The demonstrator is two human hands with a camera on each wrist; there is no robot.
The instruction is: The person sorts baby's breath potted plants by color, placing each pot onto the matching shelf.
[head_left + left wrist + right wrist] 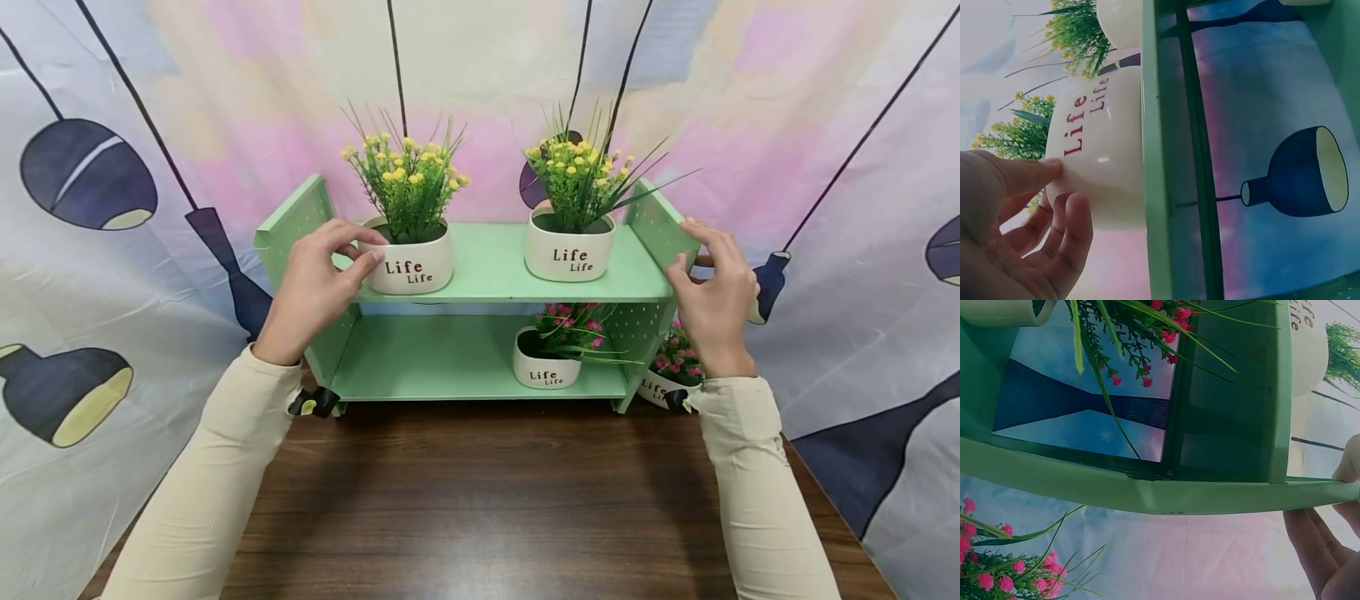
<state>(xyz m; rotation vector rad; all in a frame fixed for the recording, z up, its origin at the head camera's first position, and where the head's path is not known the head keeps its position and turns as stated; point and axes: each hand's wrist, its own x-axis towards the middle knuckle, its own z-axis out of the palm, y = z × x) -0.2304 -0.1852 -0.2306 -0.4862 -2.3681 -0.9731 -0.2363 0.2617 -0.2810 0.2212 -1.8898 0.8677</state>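
Note:
My left hand (318,279) pinches the left rim of a white oval flowerpot (420,271) marked "Life", with yellow flowers and grass blades. In the left wrist view, the thumb of that hand (1041,212) presses the pot's front at the rim. This pot stands upright on the top board of a green two-tier shelf (487,283). At the other end my right hand (716,292) grips the front edge of the shelf's right side panel (663,225), thumb inside and fingers outside, as the right wrist view shows. A matching yellow-flowered pot (570,250) stands right of centre on top.
On the lower board, toward the right, sits a white pot (546,367) with pink flowers. Another pink-flowered pot (660,387) stands on the brown wooden table (480,500), outside the shelf's right end. Behind hangs a painted cloth (487,67) with lamp shapes.

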